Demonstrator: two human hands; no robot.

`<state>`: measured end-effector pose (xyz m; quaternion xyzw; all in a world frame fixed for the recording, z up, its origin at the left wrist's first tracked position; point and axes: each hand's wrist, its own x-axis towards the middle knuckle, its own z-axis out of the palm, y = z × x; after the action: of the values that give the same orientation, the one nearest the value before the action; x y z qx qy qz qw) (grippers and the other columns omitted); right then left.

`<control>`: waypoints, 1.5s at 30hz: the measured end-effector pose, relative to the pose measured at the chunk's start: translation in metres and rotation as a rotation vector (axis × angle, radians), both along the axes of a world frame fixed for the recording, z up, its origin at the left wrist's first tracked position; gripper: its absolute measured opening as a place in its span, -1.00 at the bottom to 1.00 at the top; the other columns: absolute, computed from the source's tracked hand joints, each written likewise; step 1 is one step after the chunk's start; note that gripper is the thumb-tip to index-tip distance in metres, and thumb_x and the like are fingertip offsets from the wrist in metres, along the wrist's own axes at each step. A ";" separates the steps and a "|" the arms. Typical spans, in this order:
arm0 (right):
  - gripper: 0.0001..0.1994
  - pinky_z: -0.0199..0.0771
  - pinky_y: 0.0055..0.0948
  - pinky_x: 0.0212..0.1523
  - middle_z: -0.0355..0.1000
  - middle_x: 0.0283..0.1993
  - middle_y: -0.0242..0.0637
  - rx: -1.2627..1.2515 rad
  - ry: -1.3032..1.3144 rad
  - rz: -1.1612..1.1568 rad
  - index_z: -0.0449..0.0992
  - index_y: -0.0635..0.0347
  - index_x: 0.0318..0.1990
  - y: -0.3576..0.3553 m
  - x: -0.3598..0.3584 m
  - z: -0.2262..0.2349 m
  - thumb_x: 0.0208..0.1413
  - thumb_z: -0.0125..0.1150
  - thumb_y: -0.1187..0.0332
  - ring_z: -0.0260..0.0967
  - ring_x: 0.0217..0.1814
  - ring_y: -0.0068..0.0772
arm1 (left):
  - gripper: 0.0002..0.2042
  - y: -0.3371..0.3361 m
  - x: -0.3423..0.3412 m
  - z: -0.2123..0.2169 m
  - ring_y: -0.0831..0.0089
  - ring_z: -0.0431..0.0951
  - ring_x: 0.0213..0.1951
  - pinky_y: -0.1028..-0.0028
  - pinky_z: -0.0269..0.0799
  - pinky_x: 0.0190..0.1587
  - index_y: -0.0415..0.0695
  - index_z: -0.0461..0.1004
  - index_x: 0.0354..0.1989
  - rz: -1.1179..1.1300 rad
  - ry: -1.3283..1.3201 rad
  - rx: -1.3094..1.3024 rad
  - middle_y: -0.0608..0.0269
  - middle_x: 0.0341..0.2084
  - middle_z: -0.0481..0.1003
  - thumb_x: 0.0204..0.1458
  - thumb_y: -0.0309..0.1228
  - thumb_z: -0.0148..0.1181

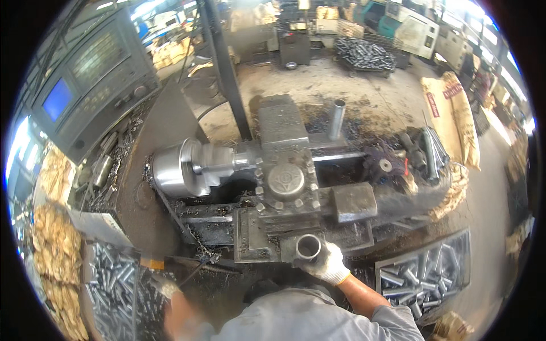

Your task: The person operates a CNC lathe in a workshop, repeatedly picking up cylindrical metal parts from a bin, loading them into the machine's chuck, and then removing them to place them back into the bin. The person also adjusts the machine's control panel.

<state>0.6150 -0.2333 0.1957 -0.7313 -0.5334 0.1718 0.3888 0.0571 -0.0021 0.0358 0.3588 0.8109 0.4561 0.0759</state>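
Observation:
My right hand (331, 266), in a white glove, is closed around a short round metal tube (307, 246) at the front of the lathe carriage. The tube's open end faces up. My left hand (165, 286), also gloved, is low on the left, beside the lathe's front and near a thin dark rod (193, 271). Motion smears it, and its fingers cannot be made out. Ahead is the square tool post (286, 181) with bolts round its edge. Left of it, a shiny chuck (181, 169) has blurred jaws.
Metal bins of cut tubes stand at lower left (112, 290) and lower right (463, 256). An upright tube (337, 119) stands behind the carriage. A dark post (224, 68) rises beyond the chuck. A control panel (85, 85) is at far left, sacks (452, 116) at right.

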 end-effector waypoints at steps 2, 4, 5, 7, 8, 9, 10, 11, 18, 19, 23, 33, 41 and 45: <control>-0.31 0.69 -0.09 -0.12 0.66 -0.11 -0.13 0.078 -0.068 -0.004 0.61 0.09 0.09 0.007 -0.001 -0.015 -0.19 0.70 -0.04 0.66 -0.13 0.04 | -0.39 0.005 -0.003 0.004 -0.09 0.51 0.30 0.14 0.46 0.32 -0.28 0.28 0.48 -0.039 -0.254 0.161 -0.26 0.38 0.40 0.48 -0.04 0.00; -0.27 0.70 -0.07 -0.10 0.66 -0.09 -0.12 0.031 -0.094 0.028 0.58 0.10 0.14 0.009 0.000 -0.017 -0.18 0.69 -0.06 0.67 -0.10 0.04 | -0.46 0.009 -0.013 0.004 0.05 0.59 0.15 0.17 0.52 0.20 -0.29 0.40 0.34 -0.081 0.005 0.148 -0.19 0.24 0.51 0.46 -0.05 0.04; -0.26 0.70 -0.06 -0.09 0.66 -0.08 -0.11 -0.082 -0.080 0.027 0.57 0.10 0.15 0.009 0.004 -0.011 -0.17 0.69 -0.07 0.67 -0.10 0.05 | -0.48 0.011 -0.023 0.005 0.11 0.59 0.00 0.21 0.52 0.06 -0.28 0.42 0.27 -0.153 -0.031 0.144 -0.08 0.07 0.54 0.46 -0.02 0.04; -0.26 0.72 -0.02 -0.09 0.67 -0.09 -0.07 -0.204 -0.136 0.096 0.58 0.10 0.18 0.005 0.018 0.014 -0.12 0.64 -0.10 0.69 -0.10 0.09 | -0.47 0.016 -0.044 0.000 0.23 0.59 -0.30 0.29 0.51 -0.22 -0.27 0.47 0.12 -0.245 -0.256 0.109 0.13 -0.28 0.61 0.46 0.06 0.03; -0.34 0.72 -0.06 -0.08 0.69 -0.10 -0.04 -0.389 -0.165 0.156 0.60 0.05 0.19 0.005 0.031 0.034 -0.04 0.59 -0.04 0.70 -0.10 0.04 | -0.53 0.017 -0.053 -0.003 0.35 0.52 -0.34 0.33 0.44 -0.28 -0.12 0.49 0.01 -0.267 -0.563 0.189 0.29 -0.37 0.52 0.42 0.11 0.08; -0.49 0.73 -0.09 -0.08 0.70 -0.12 -0.07 -0.426 -0.187 0.243 0.66 0.02 0.11 0.007 0.049 0.058 0.02 0.54 0.03 0.72 -0.11 -0.03 | -0.58 0.018 -0.059 -0.007 0.48 0.45 -0.39 0.37 0.36 -0.34 0.02 0.51 -0.10 -0.266 -0.910 0.222 0.45 -0.47 0.42 0.37 0.16 0.13; -0.62 0.73 -0.12 -0.08 0.71 -0.15 -0.13 -0.475 -0.187 0.260 0.72 0.06 -0.02 0.010 0.064 0.082 0.06 0.51 0.09 0.72 -0.13 -0.07 | -0.59 0.015 -0.059 -0.012 0.48 0.47 -0.32 0.31 0.37 -0.30 0.00 0.52 -0.09 -0.259 -1.076 0.205 0.47 -0.42 0.44 0.39 0.13 0.11; -0.74 0.74 -0.16 -0.11 0.71 -0.20 -0.16 -0.369 -0.193 0.274 0.74 0.08 -0.12 0.018 0.079 0.106 0.08 0.48 0.20 0.72 -0.18 -0.09 | -0.60 0.011 -0.055 -0.016 0.48 0.48 -0.26 0.25 0.38 -0.26 -0.01 0.53 -0.09 -0.289 -1.199 0.237 0.48 -0.38 0.46 0.41 0.10 0.09; -0.29 0.72 -0.22 0.03 0.67 0.10 0.03 0.098 -0.295 0.357 0.48 0.24 0.33 0.227 0.090 0.179 0.01 0.53 0.18 0.71 0.00 -0.07 | -0.78 -0.057 0.139 -0.016 0.44 0.52 -0.27 0.36 0.53 -0.16 -0.17 0.55 0.01 -0.514 -0.885 0.012 0.27 -0.19 0.58 0.28 -0.34 0.31; -0.21 0.71 -0.20 0.03 0.68 0.08 0.02 0.027 -0.387 0.398 0.45 0.24 0.36 0.270 0.079 0.171 -0.02 0.54 0.07 0.70 0.01 -0.04 | -0.85 -0.066 0.164 -0.003 0.51 0.51 -0.31 0.42 0.51 -0.20 -0.14 0.54 -0.08 -0.581 -1.004 0.038 0.31 -0.25 0.60 0.28 -0.37 0.30; -0.32 0.67 -0.19 -0.11 0.72 -0.16 -0.08 -0.848 -0.397 0.498 0.72 0.29 0.01 0.384 0.051 0.111 -0.15 0.59 -0.10 0.67 -0.14 -0.14 | -0.89 -0.074 0.206 0.038 0.57 0.55 -0.32 0.49 0.49 -0.28 -0.18 0.57 -0.11 -0.744 -0.911 -0.006 0.28 -0.36 0.60 0.26 -0.45 0.26; -0.69 0.69 -0.07 0.03 0.69 -0.06 0.06 -0.288 -0.743 -0.394 0.79 0.19 -0.19 0.381 0.225 0.109 0.14 0.26 0.17 0.69 -0.01 0.13 | -0.79 -0.103 0.116 -0.017 0.22 0.63 -0.30 0.23 0.56 -0.13 -0.23 0.60 -0.11 -0.493 -0.355 -0.216 0.03 -0.32 0.66 0.26 -0.33 0.25; -0.25 0.68 -0.08 0.02 0.69 -0.02 0.05 -0.548 -0.693 0.796 0.56 0.29 0.20 0.396 0.060 0.094 -0.08 0.53 -0.05 0.68 -0.03 0.09 | -0.36 0.103 0.242 0.222 -0.12 0.61 0.14 0.19 0.54 0.20 -0.31 0.32 0.40 -1.047 0.460 0.467 -0.23 0.29 0.43 0.11 -0.55 0.37; -0.44 0.68 -0.02 -0.09 0.71 -0.09 -0.08 -0.942 -0.558 0.771 0.66 0.15 0.05 0.415 0.069 0.094 -0.09 0.62 0.08 0.71 0.00 -0.06 | -0.05 0.175 0.285 0.269 -0.14 0.29 0.44 -0.03 0.12 0.52 -0.24 0.22 0.49 -1.194 0.650 0.318 -0.22 0.40 0.31 -0.10 -0.27 0.62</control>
<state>0.6837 0.1821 0.2895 -0.5969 -0.7052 0.3174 -0.2137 0.3425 0.1724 0.3049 0.8681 0.3799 0.3191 0.0137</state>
